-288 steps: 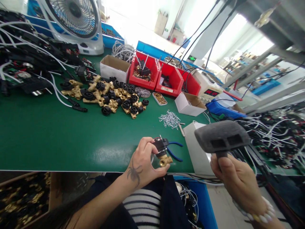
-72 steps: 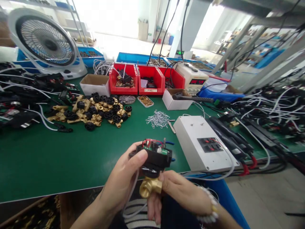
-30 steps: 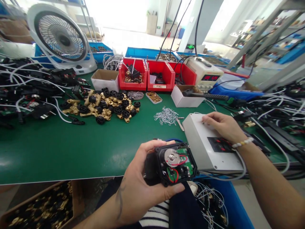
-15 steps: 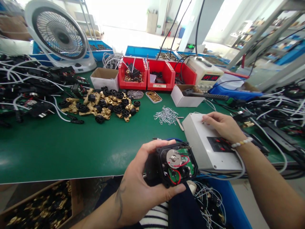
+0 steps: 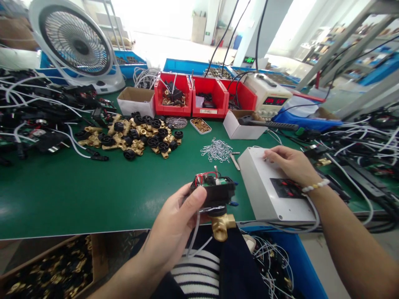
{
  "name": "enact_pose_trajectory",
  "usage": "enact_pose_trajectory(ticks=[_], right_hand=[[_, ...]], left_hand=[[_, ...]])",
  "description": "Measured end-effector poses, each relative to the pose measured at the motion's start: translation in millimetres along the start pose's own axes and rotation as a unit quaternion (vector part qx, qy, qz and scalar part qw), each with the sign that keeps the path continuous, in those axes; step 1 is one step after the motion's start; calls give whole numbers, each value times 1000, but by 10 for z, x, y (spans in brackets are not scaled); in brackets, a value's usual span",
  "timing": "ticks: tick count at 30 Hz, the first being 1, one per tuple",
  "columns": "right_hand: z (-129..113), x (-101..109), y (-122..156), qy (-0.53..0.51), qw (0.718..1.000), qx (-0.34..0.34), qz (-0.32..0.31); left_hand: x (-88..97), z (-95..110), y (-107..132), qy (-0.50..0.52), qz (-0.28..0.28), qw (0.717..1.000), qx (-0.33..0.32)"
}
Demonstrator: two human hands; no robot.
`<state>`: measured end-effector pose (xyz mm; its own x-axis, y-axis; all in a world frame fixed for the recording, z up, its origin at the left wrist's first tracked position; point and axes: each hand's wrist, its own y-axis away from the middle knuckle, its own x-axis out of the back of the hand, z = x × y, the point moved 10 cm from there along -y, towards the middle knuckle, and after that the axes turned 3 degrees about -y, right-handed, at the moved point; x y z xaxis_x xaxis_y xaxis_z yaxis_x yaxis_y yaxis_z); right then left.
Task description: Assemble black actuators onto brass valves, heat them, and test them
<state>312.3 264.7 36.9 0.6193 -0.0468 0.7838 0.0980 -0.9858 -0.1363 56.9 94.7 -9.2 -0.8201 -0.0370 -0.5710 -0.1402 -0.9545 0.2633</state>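
My left hand [image 5: 174,220] grips a motorized valve, its black actuator housing [image 5: 218,194] uncovered on top. Red wires and a green circuit board show inside the housing. Below it sticks out a brass valve body [image 5: 220,227], and a grey cable hangs beside my fingers. At the right, my right hand [image 5: 289,164] pinches a small metal toggle switch [image 5: 265,158] on a white control box [image 5: 262,187]. A black terminal panel [image 5: 285,189] is set into the box's face below that hand. Metal clips [image 5: 216,150] lie in a heap left of the box.
Brass valve bodies with black collars [image 5: 134,137] are piled at the left. Behind stand red bins [image 5: 208,97], a white carton [image 5: 245,128], a power supply [image 5: 268,93] and a fan [image 5: 79,47]. Cabled actuators [image 5: 40,112] crowd the left side. A blue crate [image 5: 307,265] stands below the table edge.
My left hand has turned the valve from its open face toward me to upright, so the brass body now shows underneath. My right hand stays at the switch.
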Motion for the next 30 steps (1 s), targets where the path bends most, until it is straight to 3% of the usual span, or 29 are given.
enact_pose_trajectory(ticks=[6, 30], right_hand=[[13, -5, 14, 7, 1000, -14, 4], [57, -14, -2, 4, 1000, -14, 8]], left_hand=[[-3, -46, -42, 47, -11, 999, 6], [-35, -60, -7, 65, -27, 997, 22]])
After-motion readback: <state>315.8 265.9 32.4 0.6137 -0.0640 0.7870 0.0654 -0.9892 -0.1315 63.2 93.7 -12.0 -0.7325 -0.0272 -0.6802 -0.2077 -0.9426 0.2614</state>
